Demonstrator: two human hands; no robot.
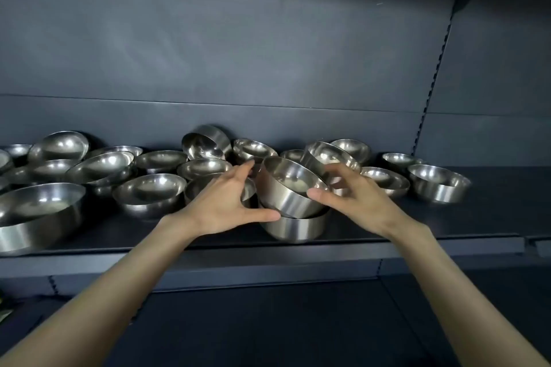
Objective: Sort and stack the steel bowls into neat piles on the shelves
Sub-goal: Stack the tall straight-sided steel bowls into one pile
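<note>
Shiny silver steel bowls (286,188) sit on a plain dark grey shelf (492,202).

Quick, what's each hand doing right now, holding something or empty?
Left hand: grips the tilted bowl between thumb and fingers.
Right hand: pinches the same bowl's rim.
</note>
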